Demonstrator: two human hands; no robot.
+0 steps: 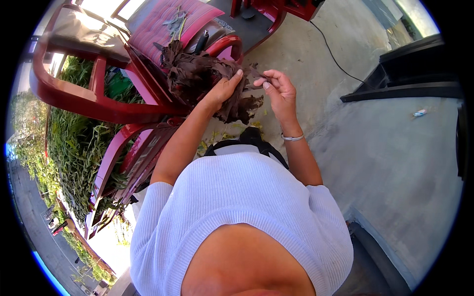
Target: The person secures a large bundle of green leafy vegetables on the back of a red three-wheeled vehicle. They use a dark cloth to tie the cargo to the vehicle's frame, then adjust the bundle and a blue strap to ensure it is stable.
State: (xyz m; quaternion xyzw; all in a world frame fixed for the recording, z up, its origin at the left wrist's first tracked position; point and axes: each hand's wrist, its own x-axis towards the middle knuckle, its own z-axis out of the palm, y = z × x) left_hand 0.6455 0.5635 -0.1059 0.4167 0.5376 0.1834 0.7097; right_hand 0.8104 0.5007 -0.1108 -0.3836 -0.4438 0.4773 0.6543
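Toward one o'clock, the thumb and forefinger of the right hand [282, 93] close in a narrow pinch that seems to have the tip of a dark leaf [254, 74], the other fingers curled loosely behind. Across from it, near twelve, the left hand [223, 93] clasps the bunch of dark leaves [192, 79], thumb lying on top, the remaining fingers hidden beneath, so how tightly they close I cannot tell. That bunch spreads from twelve toward eleven, beside the red frame [108, 111]. To work this well, I would pinch each leaf near its base, keep the left hold firm yet light, and draw slowly, since such crumpled, brittle-looking leaves probably tear easily. Both arms reach up from the lower edge: the left forearm slants from seven o'clock toward twelve, while the right stands steeper, leaning a little inward, a bracelet [292, 138] at its wrist. Farther out, a black handle [201, 43] and a pink cushion [153, 19] lie toward eleven, green foliage [74, 148] hangs at nine, a thin cable [335, 58] curves at one, and grey floor [385, 133] spreads at three.
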